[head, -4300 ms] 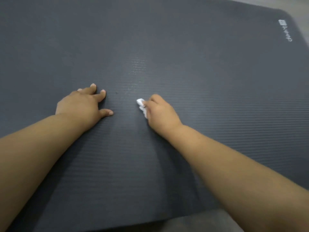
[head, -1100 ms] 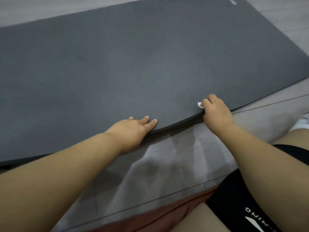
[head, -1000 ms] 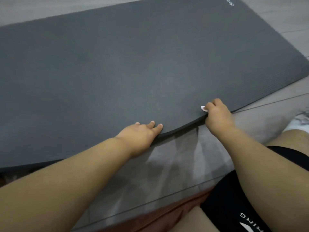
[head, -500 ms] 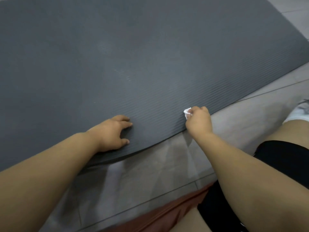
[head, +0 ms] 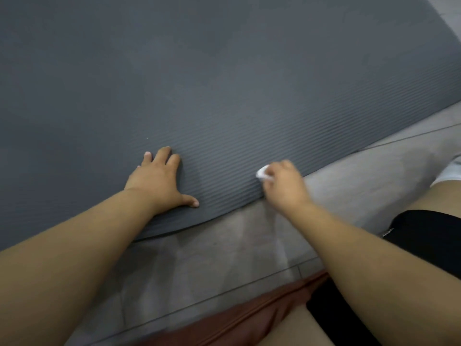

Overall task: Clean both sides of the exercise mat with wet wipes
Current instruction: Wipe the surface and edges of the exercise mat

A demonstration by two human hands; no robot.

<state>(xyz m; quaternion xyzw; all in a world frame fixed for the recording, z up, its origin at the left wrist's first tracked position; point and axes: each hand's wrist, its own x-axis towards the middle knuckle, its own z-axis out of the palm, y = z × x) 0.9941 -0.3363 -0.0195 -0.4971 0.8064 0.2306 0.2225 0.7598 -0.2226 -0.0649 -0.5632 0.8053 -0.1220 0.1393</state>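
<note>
Since half a second ago, our left hand (head: 159,182) flattens, fingers spread, on the dark grey ribbed foam exercise mat (head: 224,83) lying on the tiled floor (head: 224,258); right hand (head: 282,186) pinches the crumpled white wet wipe (head: 262,174). Mat looks light, floppy, grippy; lift by its near edge.

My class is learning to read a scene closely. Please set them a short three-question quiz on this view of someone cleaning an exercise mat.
1. True or false: the left hand lies flat and open on the mat.
2. Multiple choice: the white wet wipe is
A. lying loose on the floor
B. bunched in the right hand
C. under the left palm
3. Short answer: near which part of the mat is the right hand working?

Key
1. True
2. B
3. The near edge, beside the grey tiled floor.
</note>
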